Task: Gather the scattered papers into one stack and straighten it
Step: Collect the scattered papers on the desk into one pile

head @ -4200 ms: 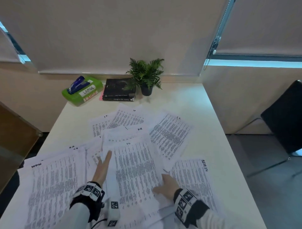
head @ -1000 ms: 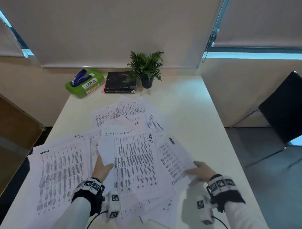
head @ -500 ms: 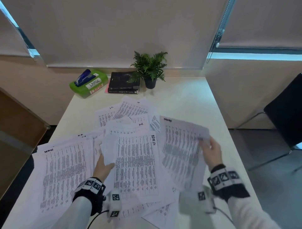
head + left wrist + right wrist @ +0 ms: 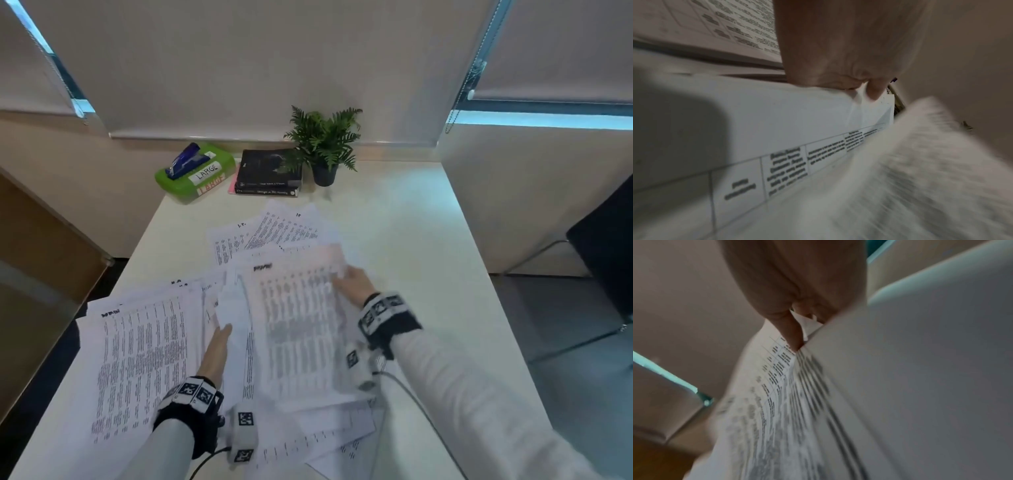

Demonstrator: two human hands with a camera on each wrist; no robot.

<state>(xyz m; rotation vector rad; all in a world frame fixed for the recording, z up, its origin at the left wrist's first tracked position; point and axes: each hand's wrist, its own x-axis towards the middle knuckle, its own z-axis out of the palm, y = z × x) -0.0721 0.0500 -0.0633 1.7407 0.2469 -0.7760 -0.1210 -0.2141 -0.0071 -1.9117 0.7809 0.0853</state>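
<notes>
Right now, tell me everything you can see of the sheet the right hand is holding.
The sheet is white paper printed with columns of dark text and a short heading at its far left corner, all motion-blurred. The right hand pinches its far right corner, thumb on the printed face in the right wrist view. It lies face up, roughly lengthwise, over the middle pile of papers beside the left hand. Whether it has fully settled cannot be told.

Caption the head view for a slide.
Right hand lays a sheet onto the pile while left hand holds the papers down.
</notes>
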